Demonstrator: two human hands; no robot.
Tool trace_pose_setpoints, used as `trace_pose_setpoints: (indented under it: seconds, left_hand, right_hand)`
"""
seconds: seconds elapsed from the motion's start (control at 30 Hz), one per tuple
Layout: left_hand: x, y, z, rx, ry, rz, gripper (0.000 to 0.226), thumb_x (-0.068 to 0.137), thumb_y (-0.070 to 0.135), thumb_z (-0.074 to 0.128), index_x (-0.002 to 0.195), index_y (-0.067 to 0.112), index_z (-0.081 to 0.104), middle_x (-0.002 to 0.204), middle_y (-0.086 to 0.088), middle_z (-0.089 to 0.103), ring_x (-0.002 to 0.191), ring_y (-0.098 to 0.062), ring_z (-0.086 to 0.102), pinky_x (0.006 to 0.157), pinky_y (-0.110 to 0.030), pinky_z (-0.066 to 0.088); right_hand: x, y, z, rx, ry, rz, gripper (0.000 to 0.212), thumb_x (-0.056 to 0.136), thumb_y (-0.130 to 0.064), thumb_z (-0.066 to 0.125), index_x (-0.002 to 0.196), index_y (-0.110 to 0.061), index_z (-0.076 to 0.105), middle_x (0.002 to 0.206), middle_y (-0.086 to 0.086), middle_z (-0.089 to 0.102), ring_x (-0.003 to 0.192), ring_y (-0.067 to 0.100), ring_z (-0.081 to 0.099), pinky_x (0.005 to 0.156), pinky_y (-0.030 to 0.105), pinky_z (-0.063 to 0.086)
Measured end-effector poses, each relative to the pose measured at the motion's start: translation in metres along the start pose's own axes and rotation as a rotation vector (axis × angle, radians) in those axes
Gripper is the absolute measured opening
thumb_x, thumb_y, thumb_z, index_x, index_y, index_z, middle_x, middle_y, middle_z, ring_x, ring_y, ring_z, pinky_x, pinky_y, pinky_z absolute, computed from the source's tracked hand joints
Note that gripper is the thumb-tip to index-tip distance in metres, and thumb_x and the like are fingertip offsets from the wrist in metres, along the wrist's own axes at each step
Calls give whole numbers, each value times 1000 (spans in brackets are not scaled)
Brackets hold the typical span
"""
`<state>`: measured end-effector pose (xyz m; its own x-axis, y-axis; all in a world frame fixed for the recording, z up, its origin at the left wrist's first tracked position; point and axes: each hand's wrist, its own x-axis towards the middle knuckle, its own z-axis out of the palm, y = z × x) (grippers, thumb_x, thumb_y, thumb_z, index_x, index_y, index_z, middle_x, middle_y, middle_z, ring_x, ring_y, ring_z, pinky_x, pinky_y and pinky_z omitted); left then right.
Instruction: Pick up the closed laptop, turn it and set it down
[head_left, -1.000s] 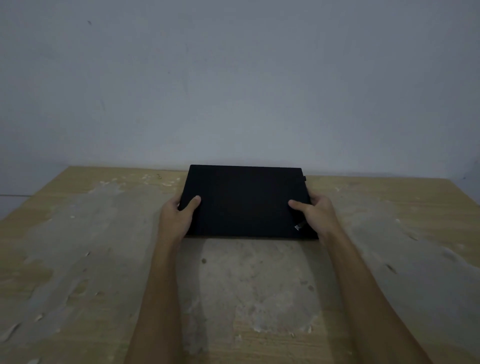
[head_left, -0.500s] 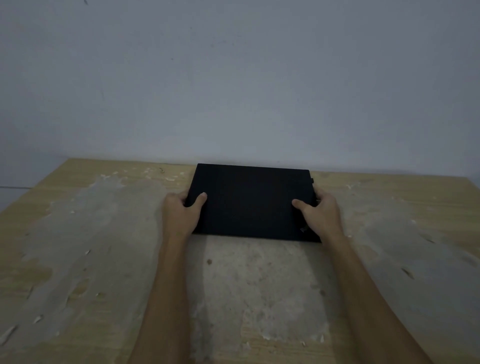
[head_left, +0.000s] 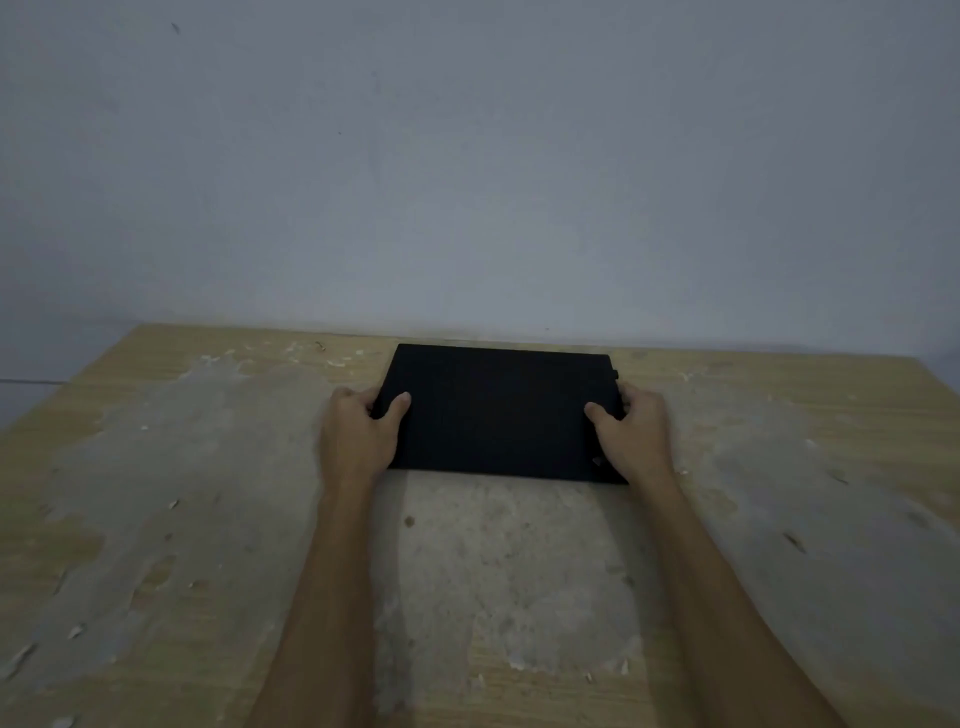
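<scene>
Both your hands, left (head_left: 358, 441) and right (head_left: 631, 441), clamp the laptop (head_left: 498, 410); keep fingers (head_left: 401, 401) wrapped evenly, lifting level off the counter (head_left: 156, 493).

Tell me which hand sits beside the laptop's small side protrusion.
The right hand. The protrusion juts from the laptop edge just beyond it; the left hand grips the opposite, plain edge.

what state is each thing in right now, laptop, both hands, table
laptop: closed, flat, gripped at both short sides
left hand: clasping left edge, thumb on top
right hand: clasping right edge, thumb on top
table: worn, surface peeling in patches
</scene>
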<state>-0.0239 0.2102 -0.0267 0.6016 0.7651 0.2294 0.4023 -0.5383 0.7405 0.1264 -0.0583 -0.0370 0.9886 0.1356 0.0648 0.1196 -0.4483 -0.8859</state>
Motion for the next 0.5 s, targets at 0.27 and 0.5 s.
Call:
trace_pose_setpoints:
  seconds: [0.27, 0.5]
  left_hand:
    - [-7, 9, -9, 19, 20, 57, 37, 93, 36, 72, 121, 12, 74, 103, -2, 55, 85, -19, 59, 70, -30, 45]
    - [-7, 59, -26, 30, 61, 449, 20, 88, 26, 76, 107, 17, 76, 92, 2, 65, 82, -19, 68, 66, -26, 46]
  right_hand:
    - [-1, 7, -4, -77, 22, -63, 77, 81, -53, 69, 147, -14, 52, 133, 9, 61, 106, 28, 68, 76, 47, 65]
    - [-17, -77, -43, -157, 72, -325, 38, 92, -21, 71, 127, -9, 66, 119, 11, 65, 100, 18, 61, 83, 26, 46]
